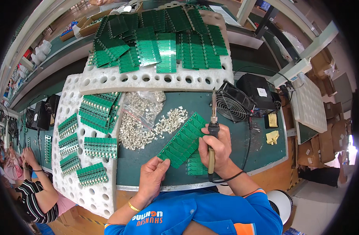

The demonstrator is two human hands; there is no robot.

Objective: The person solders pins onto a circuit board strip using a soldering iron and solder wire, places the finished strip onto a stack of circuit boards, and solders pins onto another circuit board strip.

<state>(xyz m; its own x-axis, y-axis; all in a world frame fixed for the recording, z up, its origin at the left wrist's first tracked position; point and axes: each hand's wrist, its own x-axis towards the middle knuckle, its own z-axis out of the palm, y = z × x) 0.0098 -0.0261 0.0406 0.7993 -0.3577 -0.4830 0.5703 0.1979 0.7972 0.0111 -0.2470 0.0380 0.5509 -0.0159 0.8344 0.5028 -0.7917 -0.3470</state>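
Note:
A green circuit board panel (181,141) is tilted above the bench, its lower left corner pinched between the thumb and fingers of my left hand (153,175). My right hand (220,145) is closed round a soldering iron (214,113) with its tip pointing up and away. The fingers of that hand also lie at the panel's upper right end; whether they grip it I cannot tell. Partly hidden below the panel is another green board (193,166). Small silvery metal parts (136,135) lie heaped left of the panel, beside a clear plastic bag (143,105) of similar parts.
White foam slabs with holes (94,201) carry several boards fitted with parts (100,147) at left and stacked bare boards (165,51) at the back. At right are a black fan (232,106), a black box (254,92) and a yellow sponge (272,137). Another person (40,188) sits far left.

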